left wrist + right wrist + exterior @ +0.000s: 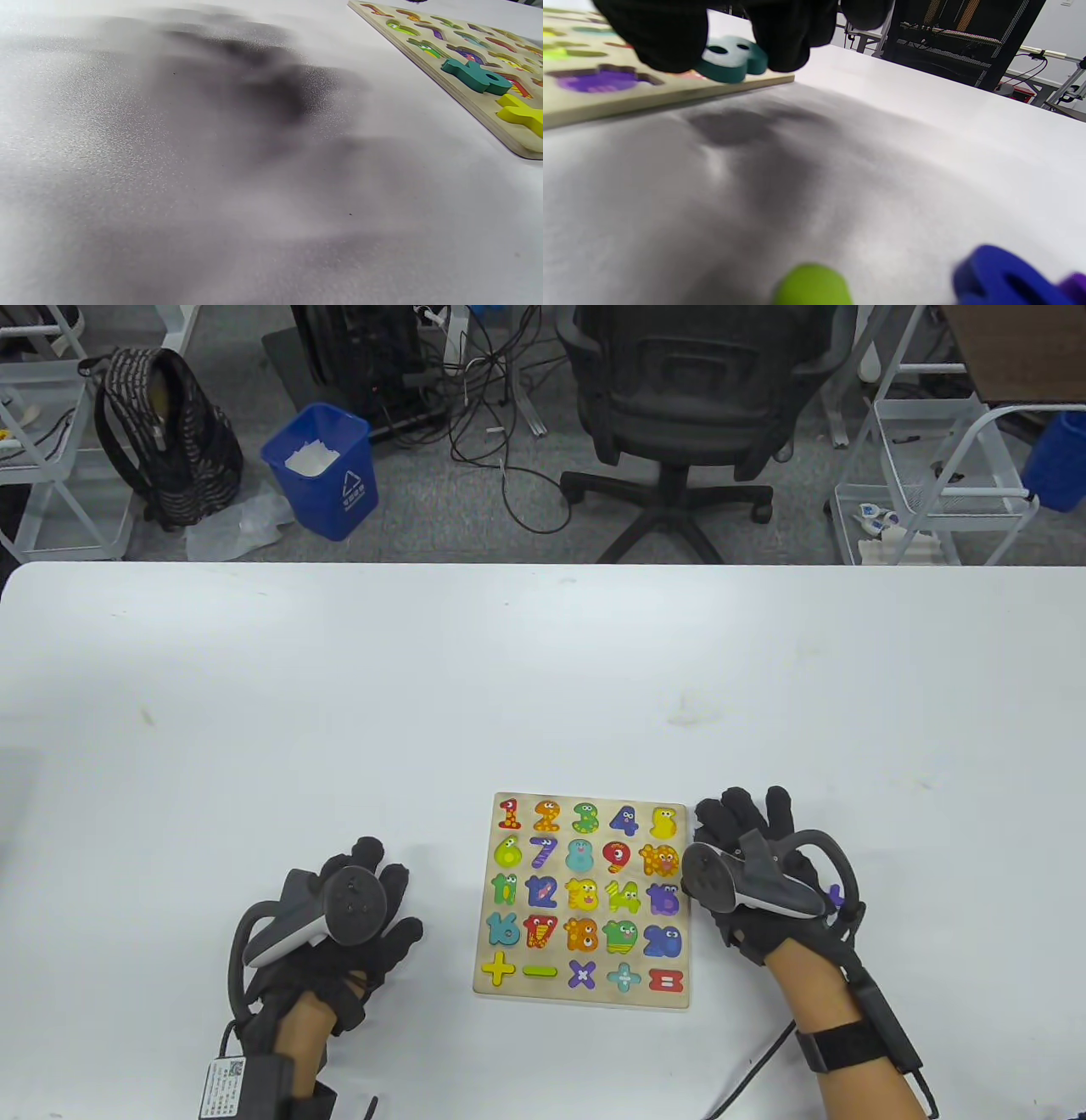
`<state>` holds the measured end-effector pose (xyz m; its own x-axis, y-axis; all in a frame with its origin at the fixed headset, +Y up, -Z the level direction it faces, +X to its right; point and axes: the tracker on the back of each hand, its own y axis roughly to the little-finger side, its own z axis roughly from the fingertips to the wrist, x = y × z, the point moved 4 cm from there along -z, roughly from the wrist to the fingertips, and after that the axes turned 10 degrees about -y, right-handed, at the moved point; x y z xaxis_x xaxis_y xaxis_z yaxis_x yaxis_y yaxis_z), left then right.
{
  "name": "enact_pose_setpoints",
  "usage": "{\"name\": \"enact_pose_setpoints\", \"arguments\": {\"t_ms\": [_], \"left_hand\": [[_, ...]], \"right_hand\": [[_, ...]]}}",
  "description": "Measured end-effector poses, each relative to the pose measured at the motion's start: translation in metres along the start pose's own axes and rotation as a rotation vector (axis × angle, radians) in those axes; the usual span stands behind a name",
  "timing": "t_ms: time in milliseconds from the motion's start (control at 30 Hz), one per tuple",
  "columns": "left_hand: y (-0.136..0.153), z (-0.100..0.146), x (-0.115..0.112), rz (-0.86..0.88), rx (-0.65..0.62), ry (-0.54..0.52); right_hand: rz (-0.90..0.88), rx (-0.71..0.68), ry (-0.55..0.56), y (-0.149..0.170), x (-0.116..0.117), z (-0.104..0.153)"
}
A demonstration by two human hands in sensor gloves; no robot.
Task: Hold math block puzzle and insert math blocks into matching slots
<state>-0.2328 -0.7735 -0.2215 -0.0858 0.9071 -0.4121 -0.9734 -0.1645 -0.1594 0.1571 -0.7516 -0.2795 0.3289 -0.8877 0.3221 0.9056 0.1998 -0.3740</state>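
So we've got the wooden puzzle board (585, 899) lying flat on the white surface (339, 687), near the front edge, a bit right of center. Most slots look filled w/ colored number pieces, and the bottom row has the math signs: yellow plus (498, 968), green minus, purple times, teal divide, red equals (667, 980)

Our left hand (339, 933) rests on the surface well to the left of the board, not touching it, fingers spread wide, nothing in it. In the left wrist view we only see its shadow on the surface plus the board's corner w/ a teal piece (477, 77) and the yellow plus sitting proud of their slots

Our right hand (755, 874) is at the board's right edge, fingers reaching toward the top right corner. In the right wrist view the gloved fingertips (657, 38) pinch a teal piece (731, 59) right at the board edge; can't tell if it's seated in a slot or just over the rim

Loose pieces lie on the surface by the right wrist: a green one (812, 286), a blue one (1001, 277) and a bit of purple, all blurry
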Motion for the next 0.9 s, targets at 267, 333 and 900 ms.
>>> {"name": "enact_pose_setpoints", "arguments": {"t_ms": [267, 333, 900], "left_hand": [[-0.001, 0.000, -0.001, 0.001, -0.001, 0.009], [-0.001, 0.001, -0.001, 0.006, -0.002, 0.007], [-0.002, 0.002, -0.004, -0.007, 0.006, 0.021]], "right_hand": [[-0.036, -0.016, 0.017, -0.010, -0.010, -0.004], [-0.034, -0.016, 0.021, -0.015, -0.013, -0.006], [-0.004, -0.093, 0.023, -0.071, -0.038, -0.036]]}}
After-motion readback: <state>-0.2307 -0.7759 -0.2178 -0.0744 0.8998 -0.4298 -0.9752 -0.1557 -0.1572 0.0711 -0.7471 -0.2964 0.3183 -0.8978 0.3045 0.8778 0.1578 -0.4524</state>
